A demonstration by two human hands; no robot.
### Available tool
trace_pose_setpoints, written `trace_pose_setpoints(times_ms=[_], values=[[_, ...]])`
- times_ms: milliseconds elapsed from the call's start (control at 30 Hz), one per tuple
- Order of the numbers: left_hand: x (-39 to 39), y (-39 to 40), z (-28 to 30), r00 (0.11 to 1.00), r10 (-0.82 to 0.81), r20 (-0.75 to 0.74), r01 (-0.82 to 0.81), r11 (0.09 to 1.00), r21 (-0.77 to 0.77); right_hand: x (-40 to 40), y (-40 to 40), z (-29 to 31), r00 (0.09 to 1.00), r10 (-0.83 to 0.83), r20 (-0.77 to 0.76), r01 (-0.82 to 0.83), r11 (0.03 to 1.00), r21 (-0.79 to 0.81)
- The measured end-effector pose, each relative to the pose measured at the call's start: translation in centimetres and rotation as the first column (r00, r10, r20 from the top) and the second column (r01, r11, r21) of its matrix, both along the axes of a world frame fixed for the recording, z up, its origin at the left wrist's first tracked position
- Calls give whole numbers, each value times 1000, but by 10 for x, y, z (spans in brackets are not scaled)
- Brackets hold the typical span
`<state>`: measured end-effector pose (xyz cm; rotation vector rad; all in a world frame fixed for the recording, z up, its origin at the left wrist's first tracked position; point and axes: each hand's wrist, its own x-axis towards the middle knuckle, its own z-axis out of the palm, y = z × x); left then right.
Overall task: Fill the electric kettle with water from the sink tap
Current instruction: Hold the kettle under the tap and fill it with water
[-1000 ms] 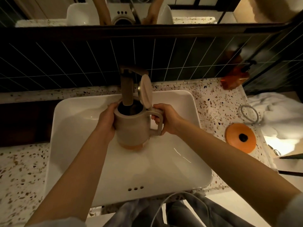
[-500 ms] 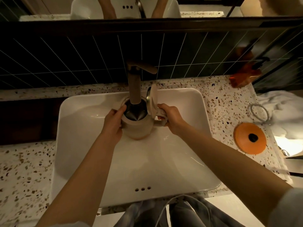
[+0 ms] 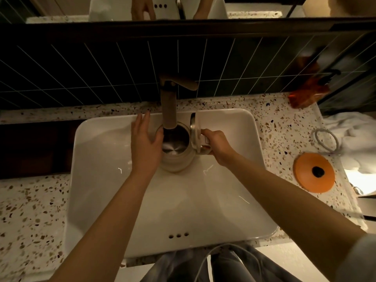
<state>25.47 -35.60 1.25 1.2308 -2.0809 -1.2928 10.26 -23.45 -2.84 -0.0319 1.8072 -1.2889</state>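
Right hand [image 3: 215,145] closed around the handle of the kettle [image 3: 177,153], at the kettle's right side. Left hand [image 3: 145,143] open and flat, fingers spread and pointing to the back wall, just beside the kettle's left side; palm looks to be touching its rim, hard to be sure. Kettle down inside the sink [image 3: 101,180], near the sink's back edge and about midway between its left and right edges, right between the two hands. Lid [image 3: 194,132] flipped up and standing on the handle side. Tap [image 3: 168,106] sticking out from the back edge of the counter [image 3: 26,204], its spout end over the open top of the kettle. Shiny metal bottom inside the kettle. Orange round base [image 3: 314,173] with a dark middle on the counter near its right edge, well apart from the kettle. White cord loop [image 3: 325,140] behind the base.
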Motion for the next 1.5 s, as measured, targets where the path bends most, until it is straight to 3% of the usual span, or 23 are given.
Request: trace_pose_setpoints(times_ms=[133, 300, 400, 500, 700, 800, 1067, 1167, 1267, 1333, 1400, 1500], values=[[-28, -10, 15, 974, -218, 58, 224, 915, -336, -2, -2, -1, 1000, 5, -12, -4, 1000, 17], [-73, -30, 28, 894, -352, 277, 447, 658, -606, -4, -5, 0, 1000, -22, 2, 22, 1000, 12], [-93, -40, 27, 818, -357, 452, 575, 550, -606, -6, -8, -1, 1000, -16, -14, 17, 999, 31], [-107, -49, 25, 786, -318, 531, 614, 510, -603, -7, -9, 0, 1000, -7, -19, 8, 999, 43], [-117, -56, 30, 758, -306, 576, 643, 497, -583, -8, -11, 3, 999, -25, -22, 26, 999, 46], [-115, -59, 36, 791, -338, 510, 604, 566, -561, -6, -11, 5, 998, -70, -4, 70, 997, 36], [-107, -64, 42, 868, -418, 269, 496, 756, -426, 0, -13, 9, 998, -59, -18, 60, 996, 66], [-93, -61, 40, 927, -350, 135, 374, 848, -375, 1, -14, 13, 998, -68, -15, 69, 996, 58], [-64, -54, 27, 984, -176, -14, 167, 952, -256, 1, -13, 15, 997, -78, -9, 79, 996, 44], [-39, -49, 11, 997, -25, -74, 14, 990, -142, 2, -12, 16, 997, -82, -6, 83, 996, 37], [-16, -43, -6, 985, 139, -106, -132, 989, 71, 3, -13, 18, 996, -93, 6, 93, 996, 20], [8, -30, -25, 938, 336, -84, -244, 813, 529, 4, -14, 20, 995, -99, 8, 99, 995, 0]])
